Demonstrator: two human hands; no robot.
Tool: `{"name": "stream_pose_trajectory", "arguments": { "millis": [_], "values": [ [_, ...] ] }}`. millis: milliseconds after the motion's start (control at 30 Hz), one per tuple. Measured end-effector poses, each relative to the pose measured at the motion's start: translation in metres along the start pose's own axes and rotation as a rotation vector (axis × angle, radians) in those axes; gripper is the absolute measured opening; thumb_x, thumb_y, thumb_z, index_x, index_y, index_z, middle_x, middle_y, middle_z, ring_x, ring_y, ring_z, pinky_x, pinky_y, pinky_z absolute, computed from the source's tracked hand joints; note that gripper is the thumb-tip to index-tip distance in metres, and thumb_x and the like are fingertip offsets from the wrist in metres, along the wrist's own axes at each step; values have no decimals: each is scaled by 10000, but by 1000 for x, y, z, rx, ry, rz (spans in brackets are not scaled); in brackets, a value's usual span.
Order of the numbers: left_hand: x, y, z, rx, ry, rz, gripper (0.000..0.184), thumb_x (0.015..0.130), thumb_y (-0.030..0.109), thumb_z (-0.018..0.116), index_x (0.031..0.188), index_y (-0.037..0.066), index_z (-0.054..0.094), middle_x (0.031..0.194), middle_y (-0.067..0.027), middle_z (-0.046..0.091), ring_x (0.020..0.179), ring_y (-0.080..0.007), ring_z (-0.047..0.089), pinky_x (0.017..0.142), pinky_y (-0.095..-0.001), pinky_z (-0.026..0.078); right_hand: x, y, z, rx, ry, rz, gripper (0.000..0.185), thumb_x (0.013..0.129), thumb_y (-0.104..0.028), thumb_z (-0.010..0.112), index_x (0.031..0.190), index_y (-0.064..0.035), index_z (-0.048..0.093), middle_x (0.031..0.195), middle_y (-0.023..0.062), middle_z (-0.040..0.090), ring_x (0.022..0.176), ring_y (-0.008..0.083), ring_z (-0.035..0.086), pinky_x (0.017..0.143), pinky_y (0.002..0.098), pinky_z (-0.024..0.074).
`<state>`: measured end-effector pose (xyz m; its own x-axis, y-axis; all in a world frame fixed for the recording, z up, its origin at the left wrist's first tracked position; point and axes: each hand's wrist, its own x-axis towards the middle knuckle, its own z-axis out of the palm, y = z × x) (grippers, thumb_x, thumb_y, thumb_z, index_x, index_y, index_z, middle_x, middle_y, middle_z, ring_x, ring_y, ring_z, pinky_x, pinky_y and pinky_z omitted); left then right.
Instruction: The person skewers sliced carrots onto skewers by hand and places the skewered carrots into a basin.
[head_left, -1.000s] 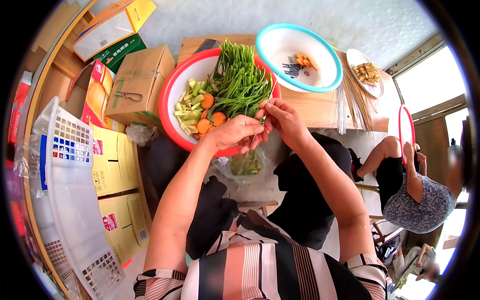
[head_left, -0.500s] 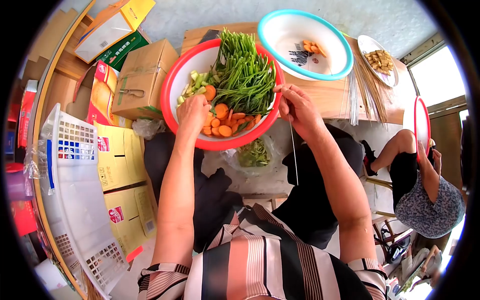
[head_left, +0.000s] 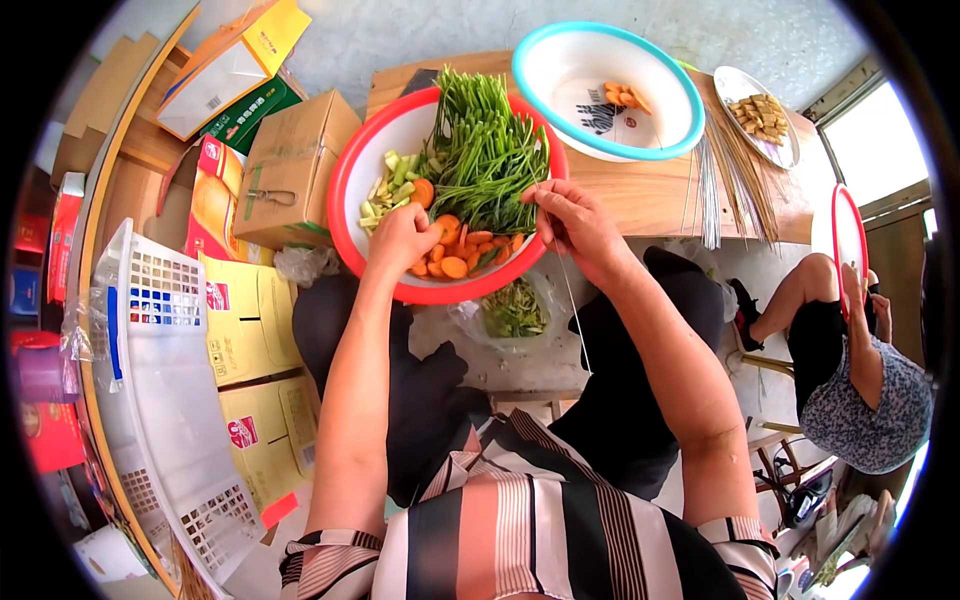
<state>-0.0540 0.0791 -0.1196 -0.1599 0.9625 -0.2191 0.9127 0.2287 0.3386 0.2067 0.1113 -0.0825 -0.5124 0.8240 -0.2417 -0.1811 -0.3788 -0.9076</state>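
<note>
In the head view my left hand (head_left: 402,240) is closed, fingers pinched together, over the near left part of a red-rimmed white basin (head_left: 346,190). It is beside the orange carrot slices (head_left: 453,267); whatever it grips is hidden. My right hand (head_left: 585,228) pinches a thin metal skewer (head_left: 573,310) at the basin's right rim. The skewer's lower length hangs down toward my lap. Behind my hands, a large bunch of green leafy stems (head_left: 485,150) fills the basin's far side. Pale green chopped stalk pieces (head_left: 390,188) lie at its left.
A blue-rimmed basin (head_left: 690,130) with a few carrot slices stands at the back. Right of it lie loose skewers (head_left: 735,180) and a plate (head_left: 728,85) of brown cubes. A plastic bag of greens (head_left: 515,308) sits below; cartons (head_left: 290,165) stand left. Another person (head_left: 865,400) sits right.
My left hand has moved slightly right and down, toward the carrot slices. My right hand has shifted a little left with the skewer, bringing the hands closer. The view has tilted slightly.
</note>
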Motion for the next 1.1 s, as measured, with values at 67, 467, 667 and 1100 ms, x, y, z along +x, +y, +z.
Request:
{"name": "stream_pose_trajectory", "arguments": {
  "millis": [67,467,667,1100],
  "values": [
    [8,-3,-2,-655,8,139,141,812,102,613,719,35,531,850,-112,672,849,-247,662,709,-364,525,-1,3,2,-25,-12,-7,189,963,-188,461,969,-43,582,564,9,503,449,75,406,442,208,320],
    [19,24,-6,-2151,-97,-67,436,938,449,415,922,39,560,786,-107,535,627,-196,472,542,-296,387,-14,11,54,-89,-99,22,186,966,-145,475,1010,-24,609,572,-68,429,485,22,376,442,187,295],
    [28,10,4,-2285,-196,-90,460,955,427,344,922,13,542,816,-141,538,626,-208,466,540,-316,388,-13,24,64,-161,-113,46,191,953,-134,496,1000,-2,625,621,-61,470,524,25,371,485,210,335],
    [29,14,7,-2264,-159,-91,480,981,409,290,915,6,541,829,-154,550,657,-227,486,575,-327,414,-8,29,67,-316,-85,-20,220,933,-144,494,998,5,642,629,-23,495,574,48,422,535,241,379]
  ]
}}
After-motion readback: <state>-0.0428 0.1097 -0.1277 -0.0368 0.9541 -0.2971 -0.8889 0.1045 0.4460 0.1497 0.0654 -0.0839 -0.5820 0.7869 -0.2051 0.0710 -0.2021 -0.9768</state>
